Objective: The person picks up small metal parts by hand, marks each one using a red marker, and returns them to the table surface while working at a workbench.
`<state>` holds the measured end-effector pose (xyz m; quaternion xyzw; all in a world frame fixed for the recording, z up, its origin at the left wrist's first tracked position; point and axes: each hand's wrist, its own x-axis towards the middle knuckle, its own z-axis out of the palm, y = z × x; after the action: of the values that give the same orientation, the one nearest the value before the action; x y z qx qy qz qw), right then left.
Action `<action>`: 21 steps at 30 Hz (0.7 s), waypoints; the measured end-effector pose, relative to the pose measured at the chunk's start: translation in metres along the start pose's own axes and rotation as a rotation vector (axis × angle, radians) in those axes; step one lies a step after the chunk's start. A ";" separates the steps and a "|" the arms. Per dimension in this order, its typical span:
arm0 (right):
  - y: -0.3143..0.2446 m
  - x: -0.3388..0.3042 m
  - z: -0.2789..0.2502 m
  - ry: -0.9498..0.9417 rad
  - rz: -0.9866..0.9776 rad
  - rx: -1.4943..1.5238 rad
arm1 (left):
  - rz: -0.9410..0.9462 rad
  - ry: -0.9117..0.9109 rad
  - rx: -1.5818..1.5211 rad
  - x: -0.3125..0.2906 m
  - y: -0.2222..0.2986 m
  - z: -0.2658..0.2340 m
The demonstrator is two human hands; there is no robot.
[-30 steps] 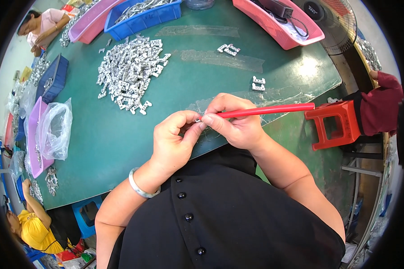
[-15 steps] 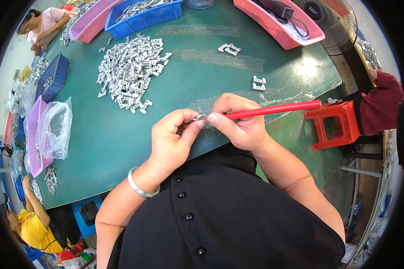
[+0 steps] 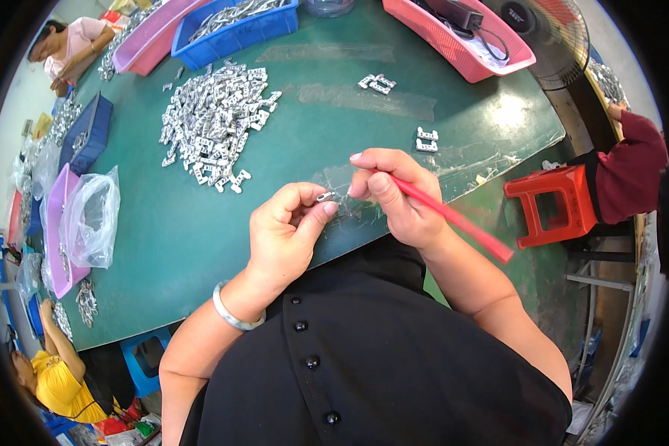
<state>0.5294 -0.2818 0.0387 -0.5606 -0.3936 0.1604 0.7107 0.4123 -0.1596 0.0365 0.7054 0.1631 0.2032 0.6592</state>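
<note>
Head view shows the left hand (image 3: 286,238) pinching a small silvery metal part (image 3: 325,196) between thumb and forefinger, just above the near edge of the green table (image 3: 201,223). That part is tiny and bright, and its exact shape is too small to tell. Close beside it, the right hand (image 3: 394,197) grips a thin red stick (image 3: 453,219) much like a pen, fingers closed round its upper end. Its tip meets the part or comes very near it; which, I cannot tell. From there the stick's long axis runs down and to the right, past the wrist, with the free end out over the table edge toward a red stool (image 3: 546,204). Further up the table lies a loose heap of similar silvery parts (image 3: 215,123), with a few strays (image 3: 426,139) set apart from it. At the far edge a blue bin (image 3: 238,33) holds more metal pieces, a pink tray (image 3: 152,44) sits to its left, and another pink tray (image 3: 461,37) to the right holds a dark box with a cable. On the left side stand a dark blue bin (image 3: 89,134) and a purple tray (image 3: 56,223) with a clear plastic bag (image 3: 93,215) lying over it. Other people work at the far left corner, the lower left and the right.
</note>
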 end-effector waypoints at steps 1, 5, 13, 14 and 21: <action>0.003 -0.002 -0.003 0.006 -0.003 -0.003 | -0.033 -0.010 -0.073 0.000 0.001 0.002; 0.012 -0.008 -0.007 -0.130 -0.146 -0.279 | -0.183 -0.050 -0.259 0.006 0.003 0.007; 0.006 0.001 -0.022 -0.023 -0.075 -0.270 | -0.335 -0.132 -0.290 0.010 0.000 0.013; 0.007 0.005 -0.028 0.038 -0.032 -0.165 | -0.331 -0.124 -0.207 0.009 0.002 0.011; 0.008 0.033 -0.074 -0.054 -0.255 -1.067 | -0.084 -0.064 0.314 -0.014 0.000 -0.038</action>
<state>0.6072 -0.3068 0.0393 -0.7868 -0.5032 -0.1345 0.3312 0.3813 -0.1340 0.0375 0.7984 0.2010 0.1252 0.5536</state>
